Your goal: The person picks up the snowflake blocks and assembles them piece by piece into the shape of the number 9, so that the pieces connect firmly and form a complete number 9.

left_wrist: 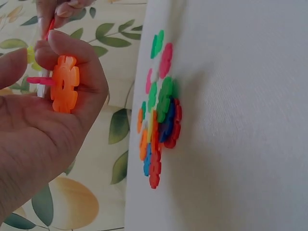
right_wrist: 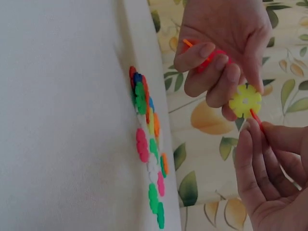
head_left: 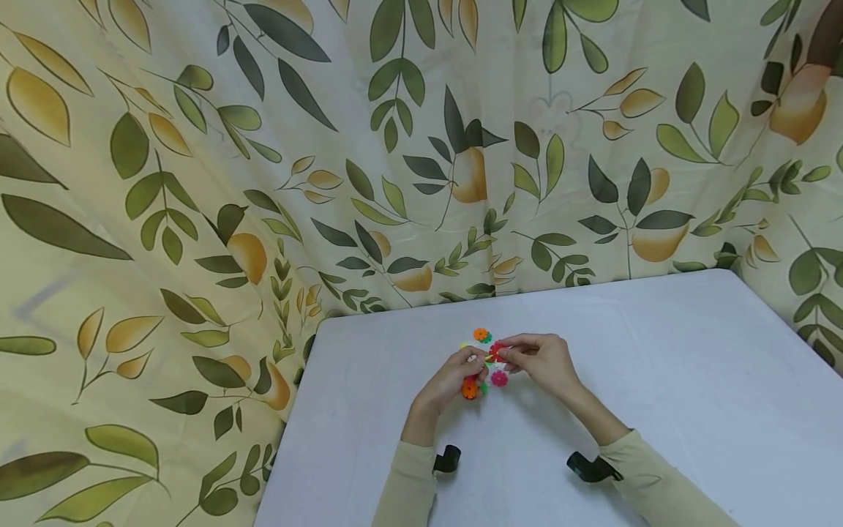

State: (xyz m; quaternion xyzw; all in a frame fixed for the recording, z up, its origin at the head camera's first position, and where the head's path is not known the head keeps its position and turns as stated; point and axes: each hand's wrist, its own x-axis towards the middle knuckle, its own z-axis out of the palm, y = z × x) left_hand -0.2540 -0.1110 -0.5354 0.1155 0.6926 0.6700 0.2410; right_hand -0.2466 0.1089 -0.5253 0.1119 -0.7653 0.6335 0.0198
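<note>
My left hand (head_left: 443,384) holds flower-shaped plastic discs with notched rims. Its thumb and forefinger pinch a yellow disc (right_wrist: 237,104). An orange disc (left_wrist: 70,91), joined to a pink disc (left_wrist: 39,81), sits in the curl of the other fingers. Between thumb and fingertips, my right hand (head_left: 545,362) pinches a red disc (head_left: 494,353). In the right wrist view the red disc is edge-on and touches the yellow disc's rim; how deep its notch is in cannot be told. Both hands are raised above the table.
Loose discs lie in a cluster on the white table (head_left: 369,410), among them a green disc (right_wrist: 140,98), a pink disc (head_left: 499,378) and an orange disc (head_left: 481,334). Behind the table hangs a leaf-patterned curtain (head_left: 421,219). Black wrist cameras (head_left: 448,459) stick out from both sleeves.
</note>
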